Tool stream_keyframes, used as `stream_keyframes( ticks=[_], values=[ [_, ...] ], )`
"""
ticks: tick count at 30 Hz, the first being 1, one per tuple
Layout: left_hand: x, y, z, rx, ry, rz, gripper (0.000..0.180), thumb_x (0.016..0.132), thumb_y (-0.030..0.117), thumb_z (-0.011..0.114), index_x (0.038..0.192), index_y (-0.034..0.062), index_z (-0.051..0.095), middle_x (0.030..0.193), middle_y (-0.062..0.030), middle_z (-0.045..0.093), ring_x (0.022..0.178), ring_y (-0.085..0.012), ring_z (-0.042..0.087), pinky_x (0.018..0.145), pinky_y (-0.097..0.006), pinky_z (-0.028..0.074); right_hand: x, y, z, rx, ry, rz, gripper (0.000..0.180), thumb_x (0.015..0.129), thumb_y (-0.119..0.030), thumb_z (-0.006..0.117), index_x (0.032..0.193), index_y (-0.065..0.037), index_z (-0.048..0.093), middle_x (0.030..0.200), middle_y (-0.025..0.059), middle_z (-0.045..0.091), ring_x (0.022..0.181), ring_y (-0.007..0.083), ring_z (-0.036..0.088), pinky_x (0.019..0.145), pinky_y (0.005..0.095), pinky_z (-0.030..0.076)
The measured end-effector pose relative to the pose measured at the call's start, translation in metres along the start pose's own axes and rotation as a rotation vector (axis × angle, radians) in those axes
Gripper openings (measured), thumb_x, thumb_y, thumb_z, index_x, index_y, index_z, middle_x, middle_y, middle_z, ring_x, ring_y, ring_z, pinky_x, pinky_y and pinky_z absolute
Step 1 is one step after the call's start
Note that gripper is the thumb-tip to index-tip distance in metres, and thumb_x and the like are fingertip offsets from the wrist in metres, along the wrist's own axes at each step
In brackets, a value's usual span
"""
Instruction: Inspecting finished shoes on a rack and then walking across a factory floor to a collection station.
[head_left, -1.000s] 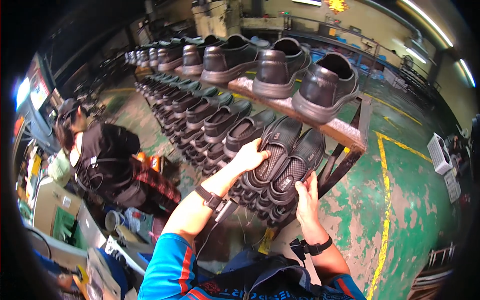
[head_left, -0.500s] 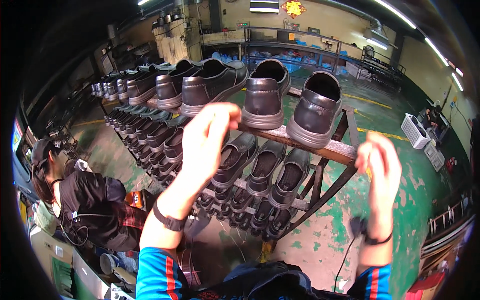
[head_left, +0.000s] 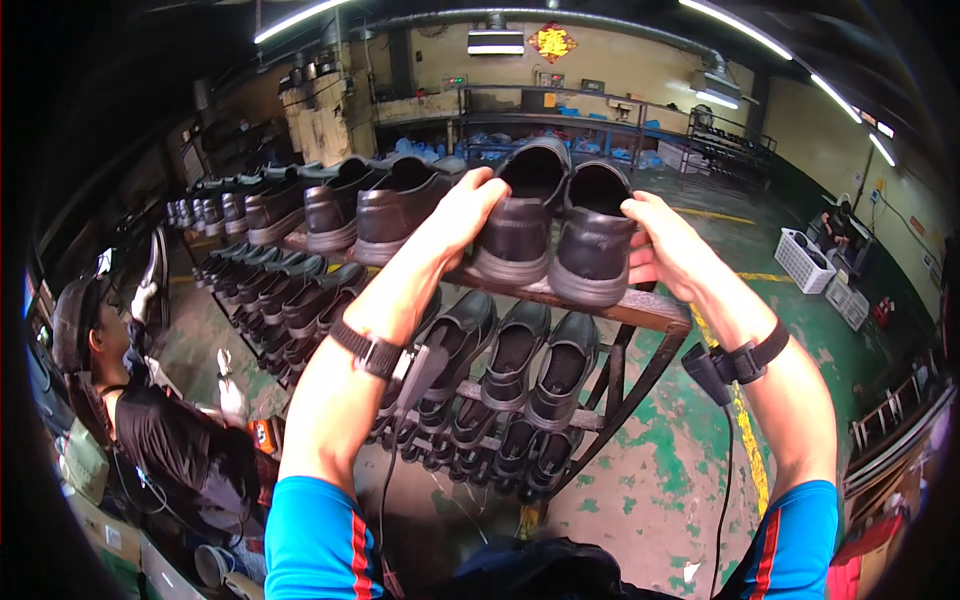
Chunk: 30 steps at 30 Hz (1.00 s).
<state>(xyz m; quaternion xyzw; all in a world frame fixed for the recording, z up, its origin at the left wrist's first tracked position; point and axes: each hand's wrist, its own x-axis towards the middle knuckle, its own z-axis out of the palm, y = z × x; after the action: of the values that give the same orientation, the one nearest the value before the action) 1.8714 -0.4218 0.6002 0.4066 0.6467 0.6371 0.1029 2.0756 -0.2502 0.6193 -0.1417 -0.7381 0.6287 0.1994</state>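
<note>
Two black slip-on shoes stand side by side at the near end of a rack's top tier, heels toward me. My left hand [head_left: 465, 212] grips the left black shoe [head_left: 515, 230] at its outer side, its fingers partly hidden behind it. On the other side, my right hand [head_left: 662, 240] has its thumb at the collar of the right black shoe [head_left: 592, 245] and its fingers along the outer side. The shoes are close together, their soles at the rack's end bar [head_left: 650, 308]. Both my wrists wear black straps with small devices and cables.
More black shoes [head_left: 385, 215] line the top tier to the left, and lower tiers hold several more [head_left: 520, 350]. A co-worker [head_left: 170, 440] in dark clothes and white gloves is at the left. White crates [head_left: 805, 262] sit on the green floor at the right.
Both my hands, free before, have come onto the two end shoes. The right shoe now sits closer to the left one. At the left, the co-worker's gloved hands have come into view.
</note>
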Motion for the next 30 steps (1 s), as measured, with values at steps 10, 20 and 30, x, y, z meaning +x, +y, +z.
stream_keyframes(
  ticks=[10,20,30],
  values=[
    [-0.152,0.045,0.082,-0.358,0.217,0.418,0.074,0.086,0.02,0.055,0.146,0.0087,0.013,0.138,-0.015,0.04,0.127,-0.0264,0.039,0.11,-0.04,0.028,-0.133,0.014,-0.026,0.128,-0.064,-0.73,0.091,0.075,-0.001,0.065,0.146,-0.005,0.008,0.147,0.0161,0.023,0.122,0.0243,0.045,0.101,0.0375,0.038],
    [-0.285,-0.046,0.236,-1.335,0.09,-0.248,0.06,0.093,0.045,0.045,0.141,0.0119,0.033,0.139,-0.0103,0.04,0.124,-0.0284,0.043,0.104,-0.046,0.038,-0.26,0.18,-0.109,0.3,0.105,-0.589,0.091,0.073,0.004,0.072,0.142,-0.003,0.014,0.139,0.015,0.035,0.128,0.0245,0.039,0.106,0.0355,0.033],
    [-0.326,-0.096,0.329,-0.201,0.05,0.181,0.102,0.074,-0.006,0.068,0.147,0.0084,-0.002,0.147,-0.0152,0.025,0.13,-0.0243,0.036,0.106,-0.038,0.034,-0.312,0.255,-0.141,0.572,0.279,-0.416,0.091,0.069,0.011,0.061,0.145,-0.005,0.012,0.145,0.0122,0.028,0.133,0.0244,0.032,0.107,0.0357,0.029]
  ],
)
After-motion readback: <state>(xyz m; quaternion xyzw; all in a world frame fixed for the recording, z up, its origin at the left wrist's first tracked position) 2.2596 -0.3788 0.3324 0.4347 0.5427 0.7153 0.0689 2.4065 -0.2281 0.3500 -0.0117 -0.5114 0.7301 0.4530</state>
